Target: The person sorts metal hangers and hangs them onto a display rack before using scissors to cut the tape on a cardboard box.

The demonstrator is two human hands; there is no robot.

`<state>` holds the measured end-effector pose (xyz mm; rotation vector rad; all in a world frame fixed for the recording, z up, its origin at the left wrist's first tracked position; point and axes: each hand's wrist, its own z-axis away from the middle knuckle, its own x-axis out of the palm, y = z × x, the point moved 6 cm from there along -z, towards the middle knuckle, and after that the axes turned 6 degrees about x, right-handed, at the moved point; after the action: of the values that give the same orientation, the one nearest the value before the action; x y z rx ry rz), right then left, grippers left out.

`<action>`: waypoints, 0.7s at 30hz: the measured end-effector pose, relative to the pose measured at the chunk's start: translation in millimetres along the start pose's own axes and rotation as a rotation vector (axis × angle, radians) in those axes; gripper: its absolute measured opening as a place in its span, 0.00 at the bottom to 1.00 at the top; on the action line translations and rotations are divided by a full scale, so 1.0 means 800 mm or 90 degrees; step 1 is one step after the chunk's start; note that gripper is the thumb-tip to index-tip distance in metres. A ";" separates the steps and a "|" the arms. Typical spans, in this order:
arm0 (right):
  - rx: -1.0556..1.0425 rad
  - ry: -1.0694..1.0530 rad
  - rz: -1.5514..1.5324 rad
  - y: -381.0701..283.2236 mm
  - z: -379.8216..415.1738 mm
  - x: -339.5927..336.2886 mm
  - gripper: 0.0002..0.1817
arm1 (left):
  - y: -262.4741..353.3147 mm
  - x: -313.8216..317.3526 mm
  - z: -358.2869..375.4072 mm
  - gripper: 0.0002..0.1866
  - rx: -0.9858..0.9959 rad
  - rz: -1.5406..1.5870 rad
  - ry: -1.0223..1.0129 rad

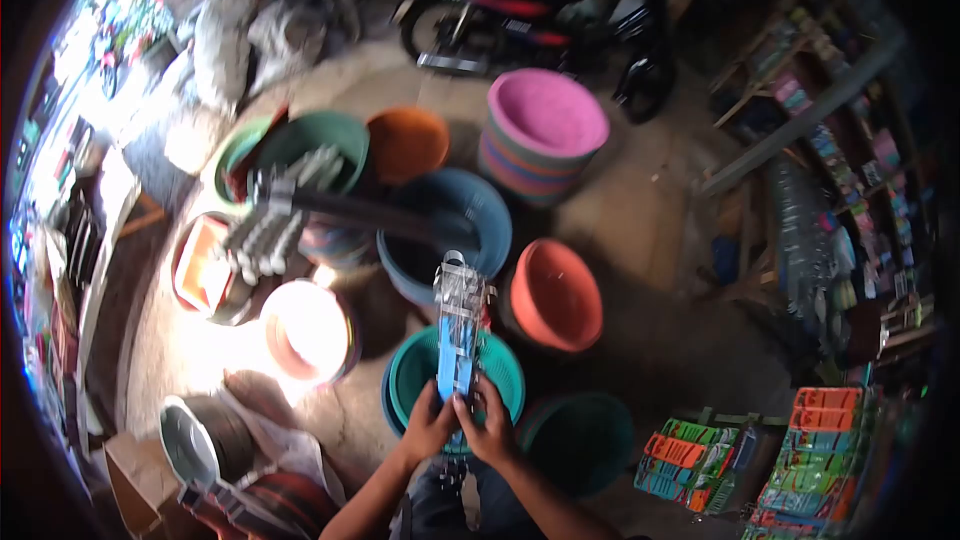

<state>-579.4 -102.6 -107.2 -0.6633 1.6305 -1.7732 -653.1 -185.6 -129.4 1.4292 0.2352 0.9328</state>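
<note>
My left hand and my right hand are close together, both with fingers closed around the lower end of a long blue-and-clear packet. Its upper part looks like shiny transparent wrapping over greyish contents, which I cannot make out, and a small loop sticks up at the top. Directly beneath the packet and my hands is a teal plastic basket. Just beyond stands a large blue tub, and an orange-red basin is to the right of the packet.
A dark horizontal bar carrying hanging grey items crosses the left middle. Stacked pink tubs stand farther back, near a parked motorcycle. Metal pots are at lower left. Colourful packaged goods hang at lower right.
</note>
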 end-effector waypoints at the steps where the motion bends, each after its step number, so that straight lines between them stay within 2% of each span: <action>1: -0.001 -0.004 -0.013 -0.030 0.009 -0.008 0.28 | 0.008 0.010 0.009 0.10 0.019 -0.027 -0.020; 3: 0.001 0.018 -0.037 -0.070 0.035 -0.032 0.29 | 0.019 0.026 0.025 0.10 0.037 -0.197 -0.069; 5: 0.006 0.047 -0.010 -0.092 0.060 -0.058 0.33 | 0.020 0.051 0.036 0.10 0.021 -0.196 -0.099; 6: -0.021 0.082 -0.011 -0.102 0.072 -0.075 0.33 | 0.023 0.066 0.041 0.10 0.012 -0.182 -0.123; 8: 0.026 0.064 -0.005 -0.109 0.091 -0.099 0.31 | 0.044 0.104 0.051 0.11 -0.019 -0.163 -0.170; 11: 0.015 0.165 0.017 -0.142 0.131 -0.139 0.29 | 0.059 0.154 0.062 0.13 0.063 -0.377 -0.334; 14: -0.021 0.271 0.010 -0.167 0.171 -0.186 0.25 | 0.053 0.211 0.070 0.12 0.067 -0.372 -0.437; 19: -0.105 0.449 -0.036 -0.188 0.260 -0.266 0.22 | 0.090 0.343 0.126 0.13 0.117 -0.404 -0.624; 21: -0.033 0.474 0.039 -0.192 0.299 -0.298 0.16 | 0.083 0.387 0.149 0.12 0.187 -0.302 -0.661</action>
<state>-261.5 -83.4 82.9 0.0613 2.1367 -2.0702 -403.7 -75.7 71.6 1.8369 -0.0815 -0.2950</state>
